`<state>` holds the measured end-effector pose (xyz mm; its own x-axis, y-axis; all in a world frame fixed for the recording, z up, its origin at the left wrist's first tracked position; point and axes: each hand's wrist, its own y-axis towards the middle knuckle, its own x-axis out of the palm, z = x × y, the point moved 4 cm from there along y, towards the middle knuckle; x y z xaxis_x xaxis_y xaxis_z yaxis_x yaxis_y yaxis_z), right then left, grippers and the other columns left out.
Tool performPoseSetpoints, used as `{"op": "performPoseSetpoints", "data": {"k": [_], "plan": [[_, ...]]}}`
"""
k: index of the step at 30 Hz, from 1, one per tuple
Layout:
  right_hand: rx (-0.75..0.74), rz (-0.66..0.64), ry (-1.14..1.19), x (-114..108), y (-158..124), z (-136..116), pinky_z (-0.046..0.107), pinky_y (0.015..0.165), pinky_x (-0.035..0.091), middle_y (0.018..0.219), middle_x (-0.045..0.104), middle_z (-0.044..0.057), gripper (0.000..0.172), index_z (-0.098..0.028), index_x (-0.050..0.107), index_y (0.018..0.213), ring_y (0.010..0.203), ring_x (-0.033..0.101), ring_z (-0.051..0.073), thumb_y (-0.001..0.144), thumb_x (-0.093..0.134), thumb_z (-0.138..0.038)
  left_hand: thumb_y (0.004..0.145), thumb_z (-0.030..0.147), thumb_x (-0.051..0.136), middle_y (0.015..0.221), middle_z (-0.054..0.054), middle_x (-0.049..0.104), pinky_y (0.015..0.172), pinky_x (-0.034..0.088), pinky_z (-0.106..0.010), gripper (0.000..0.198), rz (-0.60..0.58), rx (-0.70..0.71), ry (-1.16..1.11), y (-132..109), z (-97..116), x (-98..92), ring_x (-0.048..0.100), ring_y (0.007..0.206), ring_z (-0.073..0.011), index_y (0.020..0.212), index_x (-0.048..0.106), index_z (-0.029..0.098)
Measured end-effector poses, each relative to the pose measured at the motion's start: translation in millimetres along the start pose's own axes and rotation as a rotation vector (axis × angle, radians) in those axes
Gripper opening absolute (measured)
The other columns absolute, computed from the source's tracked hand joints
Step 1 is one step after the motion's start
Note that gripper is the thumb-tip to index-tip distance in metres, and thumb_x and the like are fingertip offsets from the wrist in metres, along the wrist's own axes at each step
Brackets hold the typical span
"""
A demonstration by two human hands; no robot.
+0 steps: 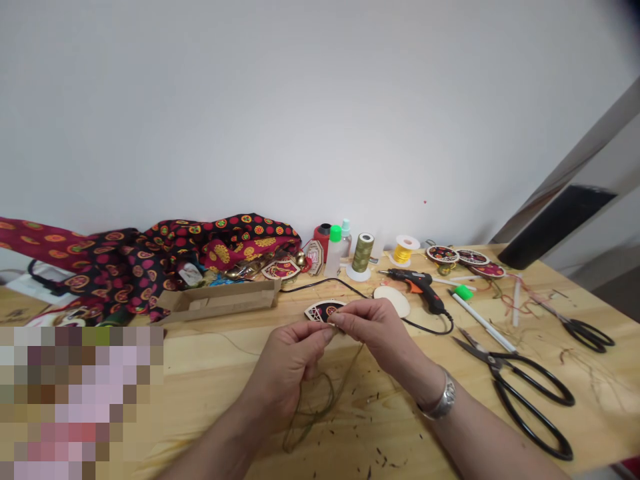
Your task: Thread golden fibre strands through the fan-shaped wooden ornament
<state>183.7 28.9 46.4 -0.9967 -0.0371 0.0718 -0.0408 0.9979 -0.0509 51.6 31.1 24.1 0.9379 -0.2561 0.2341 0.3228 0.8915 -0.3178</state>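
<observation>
My left hand (293, 350) and my right hand (377, 327) meet above the table, thumbs and forefingers pinched together. Olive green thread (327, 400) hangs in loose loops from the two hands; the point where the fingertips grip it is mostly hidden. A tiny pale bit shows between the fingertips, too small to name. Just beyond them is an eye-shaped wooden ornament (316, 312) with dark patterned fabric, partly covered by my fingers. I cannot tell whether they touch it. A bracelet (444, 397) circles my right wrist.
Large black-handled scissors (533, 393), smaller scissors (587, 333) and a glue gun (417, 287) lie to the right. Behind stand an olive thread spool (363, 255), a yellow spool (403, 252) and a green-capped bottle (334, 253). At left are a cardboard tray (225, 303) and patterned fabric (135, 267).
</observation>
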Motion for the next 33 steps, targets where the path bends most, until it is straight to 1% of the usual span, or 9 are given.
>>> {"op": "performPoseSetpoints", "data": {"k": [7, 11, 16, 22, 26, 29, 31, 33], "plan": [[-0.010, -0.002, -0.007, -1.9, 0.9, 1.6, 0.022, 0.048, 0.029, 0.050, 0.050, -0.003, 0.015, -0.014, 0.069, 0.064, 0.048, 0.036, 0.006, 0.067, 0.066, -0.028, 0.061, 0.035, 0.071, 0.042, 0.009, 0.028, 0.038, 0.013, -0.018, 0.024, -0.026, -0.026, -0.081, -0.6, -0.9, 1.0, 0.018, 0.041, -0.0040, 0.070, 0.068, 0.013], [-0.012, 0.001, -0.007, -2.3, 0.2, 1.5, 0.022, 0.046, 0.028, 0.050, 0.049, -0.003, 0.015, -0.014, 0.069, 0.064, 0.047, 0.034, 0.006, 0.066, 0.067, -0.029, 0.060, 0.035, 0.071, 0.043, 0.009, 0.030, 0.038, 0.013, -0.018, 0.023, -0.032, -0.020, -0.078, 0.2, -1.6, 0.9, 0.018, 0.041, -0.0038, 0.069, 0.068, 0.014], [-0.012, -0.018, -0.030, -1.1, -0.6, 1.6, 0.022, 0.046, 0.025, 0.049, 0.044, -0.004, 0.016, -0.013, 0.069, 0.065, 0.048, 0.031, 0.006, 0.068, 0.065, -0.028, 0.059, 0.034, 0.072, 0.042, 0.009, 0.032, 0.038, 0.012, -0.019, 0.023, 0.005, -0.011, -0.049, 0.3, -1.8, -0.4, 0.018, 0.039, -0.0031, 0.068, 0.068, 0.014], [0.008, -0.065, -0.050, 0.0, -0.7, 0.8, 0.022, 0.046, 0.023, 0.048, 0.042, -0.005, 0.022, -0.012, 0.067, 0.066, 0.047, 0.030, 0.006, 0.071, 0.063, -0.033, 0.061, 0.033, 0.071, 0.043, 0.008, 0.032, 0.039, 0.012, -0.019, 0.022, 0.040, -0.001, -0.044, -0.3, -1.9, -1.5, 0.018, 0.040, -0.0035, 0.069, 0.068, 0.013], [0.009, -0.107, -0.081, 0.2, -0.3, -0.6, 0.022, 0.046, 0.026, 0.049, 0.048, -0.003, 0.026, -0.013, 0.067, 0.064, 0.046, 0.032, 0.005, 0.075, 0.059, -0.034, 0.060, 0.034, 0.071, 0.041, 0.009, 0.032, 0.039, 0.014, -0.019, 0.021, 0.080, -0.004, -0.056, -0.5, -0.6, -2.7, 0.020, 0.040, -0.0039, 0.064, 0.066, 0.013], [0.016, -0.093, -0.076, -0.1, 1.2, 2.2, 0.022, 0.048, 0.029, 0.054, 0.054, -0.002, 0.018, -0.014, 0.069, 0.064, 0.047, 0.037, 0.006, 0.070, 0.063, -0.030, 0.061, 0.034, 0.070, 0.042, 0.009, 0.032, 0.039, 0.014, -0.019, 0.022, 0.070, 0.015, -0.055, 0.2, 0.1, -2.6, 0.019, 0.040, -0.0041, 0.066, 0.066, 0.013], [0.019, -0.063, -0.050, -0.4, 2.4, 4.9, 0.022, 0.049, 0.031, 0.054, 0.055, -0.002, 0.012, -0.014, 0.069, 0.065, 0.048, 0.040, 0.007, 0.066, 0.066, -0.026, 0.062, 0.034, 0.069, 0.042, 0.009, 0.031, 0.039, 0.014, -0.019, 0.022, 0.052, 0.026, -0.035, 0.9, -0.3, -2.4, 0.019, 0.040, -0.0042, 0.067, 0.066, 0.013], [0.016, -0.034, -0.025, -0.5, 3.4, 6.9, 0.021, 0.050, 0.033, 0.054, 0.056, -0.002, 0.010, -0.014, 0.068, 0.061, 0.049, 0.042, 0.007, 0.064, 0.068, -0.024, 0.064, 0.034, 0.068, 0.043, 0.009, 0.030, 0.039, 0.013, -0.020, 0.021, 0.047, 0.028, -0.016, 1.4, -1.4, -2.6, 0.018, 0.040, -0.0042, 0.067, 0.067, 0.012]]}}
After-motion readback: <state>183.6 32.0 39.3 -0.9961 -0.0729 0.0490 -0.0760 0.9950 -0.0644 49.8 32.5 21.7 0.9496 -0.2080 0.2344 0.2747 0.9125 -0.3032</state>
